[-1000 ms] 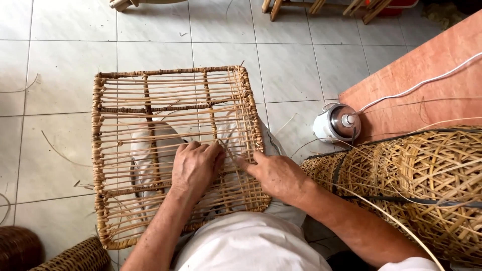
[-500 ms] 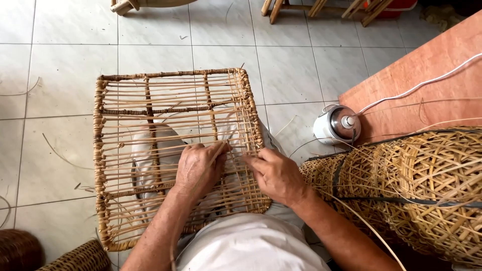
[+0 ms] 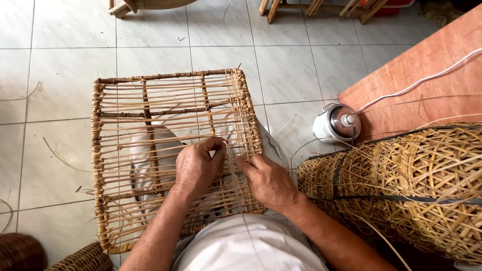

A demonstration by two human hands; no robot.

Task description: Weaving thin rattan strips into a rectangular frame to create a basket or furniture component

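Observation:
A square rattan frame (image 3: 120,105) with thin cane strands stretched across it rests on my lap, above my knees. My left hand (image 3: 197,165) lies on the weave near its right side and pinches a thin cane strand (image 3: 232,165) between thumb and fingers. My right hand (image 3: 268,181) presses on the same strip of weaving close to the frame's right rim, fingertips almost meeting the left hand's. The strand runs down toward my white shirt.
A large woven cane basket (image 3: 427,185) lies on its side at the right. Beside it stands a small white and silver cooker (image 3: 337,123) with a white cord on an orange board (image 3: 427,75). Loose cane strips lie on the tiled floor (image 3: 55,65). Darker baskets (image 3: 30,253) sit lower left.
My left hand has shifted right and up along the weave, curling to pinch the strand. My right hand stays by the right rim, moved only slightly.

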